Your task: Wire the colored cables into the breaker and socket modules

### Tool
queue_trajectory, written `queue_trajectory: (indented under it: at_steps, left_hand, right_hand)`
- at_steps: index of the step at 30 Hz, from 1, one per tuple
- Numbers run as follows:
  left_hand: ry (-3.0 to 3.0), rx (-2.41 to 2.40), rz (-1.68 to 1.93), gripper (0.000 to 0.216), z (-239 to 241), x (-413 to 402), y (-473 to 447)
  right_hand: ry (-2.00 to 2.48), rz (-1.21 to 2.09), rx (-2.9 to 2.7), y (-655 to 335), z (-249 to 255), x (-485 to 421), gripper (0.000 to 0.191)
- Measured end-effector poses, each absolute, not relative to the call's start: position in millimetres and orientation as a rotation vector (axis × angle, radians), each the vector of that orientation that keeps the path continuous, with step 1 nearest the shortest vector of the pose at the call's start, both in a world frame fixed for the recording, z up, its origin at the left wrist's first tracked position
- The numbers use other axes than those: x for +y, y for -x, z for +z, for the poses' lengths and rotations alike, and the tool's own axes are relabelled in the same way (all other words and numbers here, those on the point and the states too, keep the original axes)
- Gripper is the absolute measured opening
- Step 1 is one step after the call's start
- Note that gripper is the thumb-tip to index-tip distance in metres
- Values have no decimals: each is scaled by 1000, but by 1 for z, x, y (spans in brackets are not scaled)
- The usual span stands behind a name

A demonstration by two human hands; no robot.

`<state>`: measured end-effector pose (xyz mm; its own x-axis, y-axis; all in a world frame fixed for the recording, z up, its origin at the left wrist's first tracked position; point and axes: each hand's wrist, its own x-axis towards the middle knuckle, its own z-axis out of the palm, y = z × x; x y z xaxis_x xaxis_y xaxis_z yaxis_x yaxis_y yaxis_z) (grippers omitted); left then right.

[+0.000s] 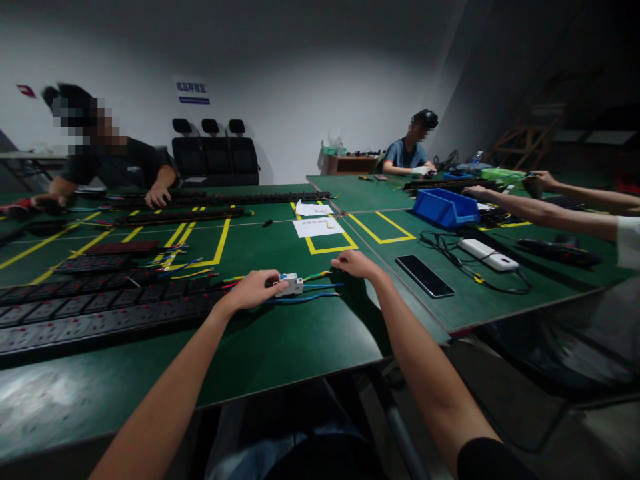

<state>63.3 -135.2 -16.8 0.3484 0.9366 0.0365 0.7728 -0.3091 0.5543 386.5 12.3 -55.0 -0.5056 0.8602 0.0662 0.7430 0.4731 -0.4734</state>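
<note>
A small white circuit breaker (293, 285) with a blue part on top is gripped between the thumb and fingers of my left hand (256, 288). Several wires run past it on the green table. The yellow-green wire (316, 275) reaches from the breaker to the pinched fingertips of my right hand (357, 264); its very end is partly hidden there. Nearer to me, a blue wire (310, 297) lies loose with a bare metal terminal. The wires lead left, under my left hand, toward long black power strips (115, 313) with red switches.
To the right lie a phone (425, 275), a white power bank (489, 255) with black cables and a blue bin (445, 208). Printed sheets (319, 227) lie ahead beside yellow tape. Co-workers sit at the far left and far back; another person's arms (555, 213) reach in from the right.
</note>
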Motion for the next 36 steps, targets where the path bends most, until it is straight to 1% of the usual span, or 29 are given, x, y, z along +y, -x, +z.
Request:
queue_trajectory:
  at_steps: [4,9,16,29,36]
  left_hand:
    - [-2172,1491,510,51,-18,-135,-63]
    - [-2182,1498,496,51,-19,-135,-62]
    - [-2176,1498,500,51,-21,-135,-61]
    - [-2181,1477,517,52,-25,-134,-59]
    - [-2210,1495,542,47,-26,-138,-63]
  right_hand:
    - [1341,589,-2481,-384,-54,10,51]
    - [1384,598,-2515,-378,-54,6,36]
    - [1391,558,-2547,-376,-57,7,30]
    - [1393,584,-2557,-376,-53,3,27]
    - [1403,575,-2587,-379,-59,6,34]
